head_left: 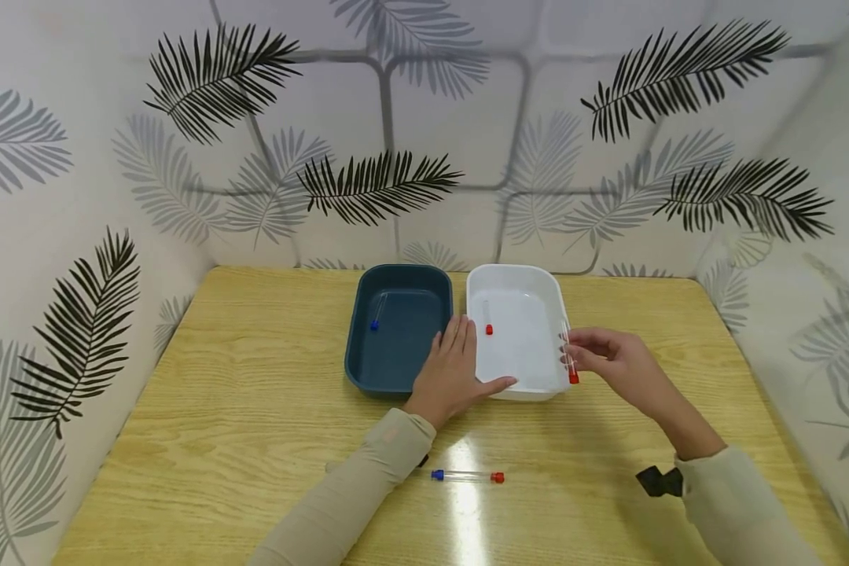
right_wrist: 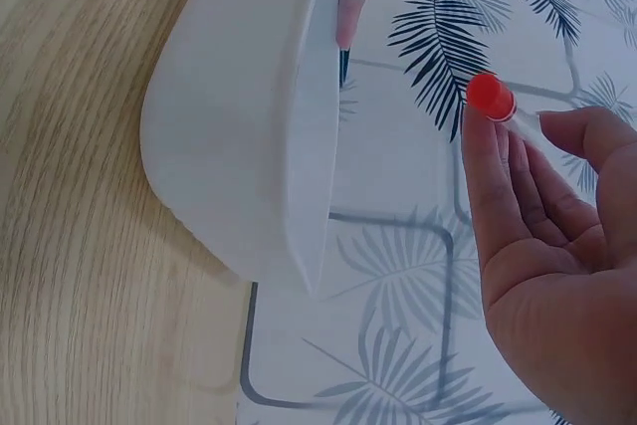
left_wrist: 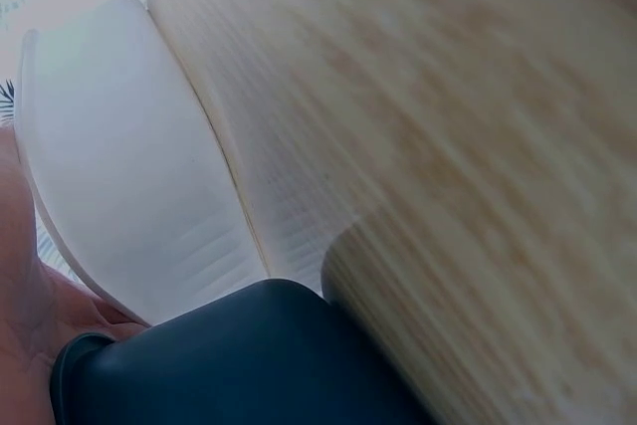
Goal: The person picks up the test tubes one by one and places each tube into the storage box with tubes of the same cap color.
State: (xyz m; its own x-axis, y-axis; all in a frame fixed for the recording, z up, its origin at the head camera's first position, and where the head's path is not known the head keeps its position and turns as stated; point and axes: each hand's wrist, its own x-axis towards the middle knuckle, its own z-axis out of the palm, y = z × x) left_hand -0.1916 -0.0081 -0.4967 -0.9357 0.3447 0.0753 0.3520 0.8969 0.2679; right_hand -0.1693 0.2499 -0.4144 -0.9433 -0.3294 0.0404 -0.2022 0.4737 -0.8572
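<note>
My right hand (head_left: 611,363) pinches a clear test tube with a red cap (head_left: 573,376) at the right rim of the white tray (head_left: 520,354). In the right wrist view the red cap (right_wrist: 490,97) points toward the camera, the tube between thumb and fingers. My left hand (head_left: 453,373) lies with straight fingers over the adjoining rims of the white tray and the dark blue tray (head_left: 396,385), thumb spread along the white tray's front. One red-capped tube (head_left: 489,328) lies in the white tray, and a blue-capped tube (head_left: 375,324) in the dark blue one.
On the wooden table (head_left: 255,354), in front of the trays, lie a blue-capped tube (head_left: 438,475) and a red-capped tube (head_left: 497,477), lined up between their caps. The left sleeve (head_left: 354,495) crosses the table beside them. A leaf-patterned wall (head_left: 439,118) stands behind.
</note>
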